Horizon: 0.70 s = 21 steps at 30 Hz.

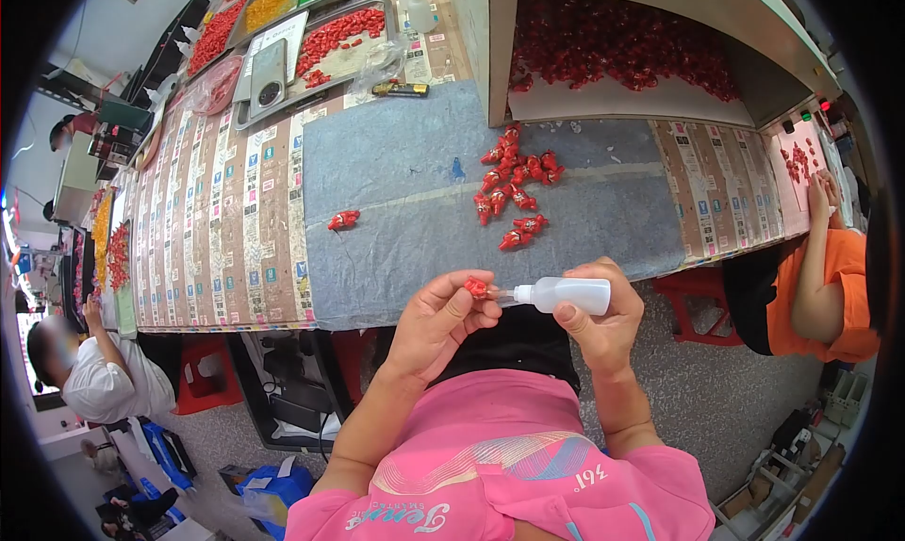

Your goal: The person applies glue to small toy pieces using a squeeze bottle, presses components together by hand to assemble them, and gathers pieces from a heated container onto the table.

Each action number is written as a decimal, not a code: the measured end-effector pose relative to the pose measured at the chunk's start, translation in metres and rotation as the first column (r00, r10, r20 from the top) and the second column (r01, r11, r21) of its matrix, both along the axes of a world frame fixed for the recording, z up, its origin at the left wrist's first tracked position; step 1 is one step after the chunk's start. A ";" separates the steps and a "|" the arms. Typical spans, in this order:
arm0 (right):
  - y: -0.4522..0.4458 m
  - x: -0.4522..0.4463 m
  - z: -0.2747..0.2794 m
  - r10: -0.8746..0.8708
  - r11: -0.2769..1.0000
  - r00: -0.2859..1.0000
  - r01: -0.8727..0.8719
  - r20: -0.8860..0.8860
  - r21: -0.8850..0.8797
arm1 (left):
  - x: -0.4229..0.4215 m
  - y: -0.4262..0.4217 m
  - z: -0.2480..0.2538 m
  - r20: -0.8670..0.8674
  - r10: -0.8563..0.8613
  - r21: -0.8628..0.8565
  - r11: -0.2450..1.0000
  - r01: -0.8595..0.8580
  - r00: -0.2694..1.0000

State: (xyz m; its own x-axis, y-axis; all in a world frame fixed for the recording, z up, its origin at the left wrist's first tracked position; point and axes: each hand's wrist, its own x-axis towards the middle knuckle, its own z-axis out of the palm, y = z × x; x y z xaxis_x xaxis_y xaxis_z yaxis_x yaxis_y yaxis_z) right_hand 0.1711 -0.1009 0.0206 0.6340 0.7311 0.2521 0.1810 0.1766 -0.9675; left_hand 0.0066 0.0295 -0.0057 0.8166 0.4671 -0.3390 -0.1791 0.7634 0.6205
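My left hand [440, 319] pinches a small red piece [476, 287] between thumb and fingers, above the table's front edge. My right hand [603, 317] is wrapped round a white squeeze bottle [571, 296] lying sideways, its thin nozzle pointing left at the red piece. Whether the tip touches the piece is too small to tell. Beyond my hands, a cluster of red figurines [517, 172] lies on the blue-grey cloth [405, 173], and a single red figurine [344, 221] rests on the cloth's left part.
A metal cabinet [501, 60] holding many dark red pieces stands at the back right. Trays of red pieces [345, 38], a phone [270, 73] and a black-and-gold tube [401, 90] lie at the back left. People sit at both sides, one in orange [831, 296], one in white [111, 381].
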 end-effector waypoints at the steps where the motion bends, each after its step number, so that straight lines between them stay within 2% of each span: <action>1: 0.000 0.000 0.000 -0.001 1.000 1.000 0.001 0.000 0.000 | 0.000 0.000 0.000 -0.002 -0.002 0.004 1.000 0.002 1.000; 19: -0.001 0.003 -0.005 -0.015 1.000 1.000 0.015 -0.008 -0.006 | -0.001 0.001 0.002 -0.015 -0.021 -0.004 1.000 0.021 1.000; 21: -0.001 0.005 -0.005 -0.010 1.000 0.999 0.011 0.037 -0.025 | -0.001 0.001 0.001 -0.010 -0.022 -0.001 1.000 0.022 1.000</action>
